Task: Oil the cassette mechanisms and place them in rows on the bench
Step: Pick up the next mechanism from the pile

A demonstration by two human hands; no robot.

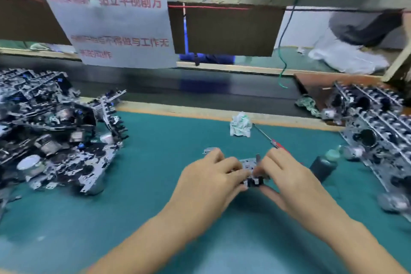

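A small metal cassette mechanism (pixel 252 172) sits low over the green bench mat (pixel 155 151), held between both hands. My left hand (pixel 209 182) grips its left side with curled fingers. My right hand (pixel 287 176) grips its right side, and a thin tool with a red handle (pixel 278 143) and a long metal tip sticks out past its fingers. A loose heap of mechanisms (pixel 51 131) lies at the left. Rows of mechanisms (pixel 375 122) stand at the right.
A dark oil bottle (pixel 322 168) lies just right of my right hand. A crumpled white rag (pixel 240 124) sits behind the hands. A paper sign (pixel 106 22) hangs from the shelf above a dark conveyor belt (pixel 200 89). A green wire (pixel 282 66) dangles at the back.
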